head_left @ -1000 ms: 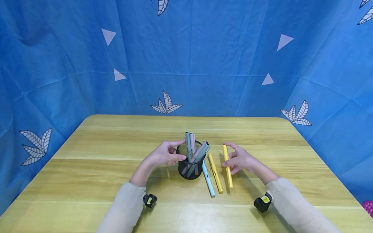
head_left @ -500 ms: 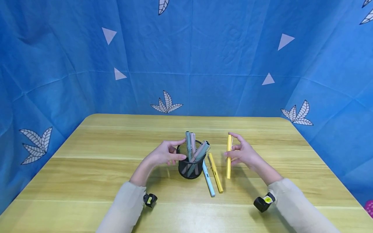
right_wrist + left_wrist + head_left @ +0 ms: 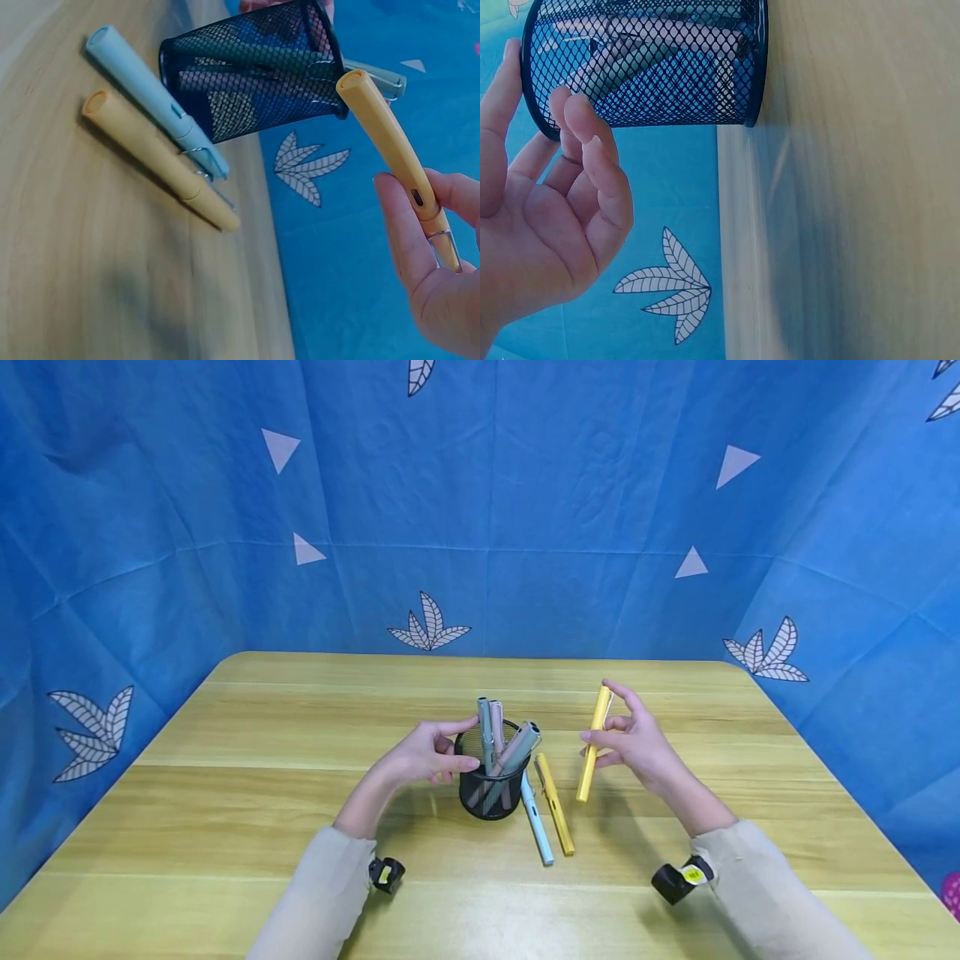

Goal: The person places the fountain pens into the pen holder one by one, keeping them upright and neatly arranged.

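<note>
From the head view, the right hand (image 3: 637,745) has lifted the yellow pen (image 3: 592,742) up off the counter (image 3: 300,827). A moment ago that pen lay flat beside the other two; now it hangs in the air, tilted, with the fingers pinched around its upper half. So the pen is picked up and free to go somewhere. The left hand (image 3: 423,756) has not moved. Its fingers curl around the rim of the black mesh cup (image 3: 491,785), holding it steady.

From the left wrist view, the fingers (image 3: 592,142) touch the mesh cup (image 3: 645,60), with pens inside.

From the right wrist view, the yellow pen (image 3: 390,142) sticks out past the fingers (image 3: 401,225). A light blue pen (image 3: 150,97) and another yellow pen (image 3: 157,157) lie below them on the counter.
</note>
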### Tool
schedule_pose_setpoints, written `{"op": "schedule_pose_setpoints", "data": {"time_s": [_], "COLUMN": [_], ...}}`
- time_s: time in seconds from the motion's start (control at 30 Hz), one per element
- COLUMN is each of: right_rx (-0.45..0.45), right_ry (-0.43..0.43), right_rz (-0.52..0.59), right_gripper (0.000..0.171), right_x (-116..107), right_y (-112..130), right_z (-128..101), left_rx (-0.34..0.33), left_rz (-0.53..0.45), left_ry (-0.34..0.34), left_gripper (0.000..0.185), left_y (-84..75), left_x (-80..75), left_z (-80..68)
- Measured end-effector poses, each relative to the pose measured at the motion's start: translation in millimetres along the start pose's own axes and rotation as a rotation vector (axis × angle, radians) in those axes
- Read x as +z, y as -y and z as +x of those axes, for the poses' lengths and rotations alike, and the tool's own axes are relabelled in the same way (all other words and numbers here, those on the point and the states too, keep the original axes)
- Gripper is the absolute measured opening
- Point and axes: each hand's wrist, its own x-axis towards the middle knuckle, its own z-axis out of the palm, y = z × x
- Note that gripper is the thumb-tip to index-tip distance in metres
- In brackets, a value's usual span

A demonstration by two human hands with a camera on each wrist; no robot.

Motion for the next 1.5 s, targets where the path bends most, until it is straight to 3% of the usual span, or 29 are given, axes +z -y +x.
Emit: {"op": "schedule_pose_setpoints", "data": {"time_s": [0.4, 0.7, 1.1, 1.2, 1.4, 1.5], "right_rx": [-0.091, -0.212, -0.325, -0.388, -0.584, -0.649], "right_ry": [-0.065, -0.157, -0.216, -0.226, -0.157, -0.154], "right_rz": [0.062, 0.155, 0.200, 0.201, 0.264, 0.217], "right_gripper": [0.083, 0.080, 0.079, 0.080, 0.087, 0.087], "right_x": [11, 25, 40, 41, 24, 18], "right_y": [17, 20, 20, 15, -30, -48], "right_z": [-5, -6, -1, 1, 33, 47], "left_rx": [-0.016, -0.026, -0.019, -0.017, -0.017, -0.018], "left_rz": [-0.003, -0.013, -0.036, -0.036, -0.027, -0.027], "left_ry": [-0.005, -0.006, -0.002, -0.001, 0.001, 0.000], "left_gripper": [0.067, 0.067, 0.068, 0.068, 0.068, 0.068], "left_y": [0.5, 0.1, -1.8, -1.5, -0.4, 0.2], "left_x": [0.1, -0.3, 0.2, 0.1, 0.3, 0.4], "left_z": [0.5, 0.2, -0.6, -0.8, -0.4, -0.5]}}
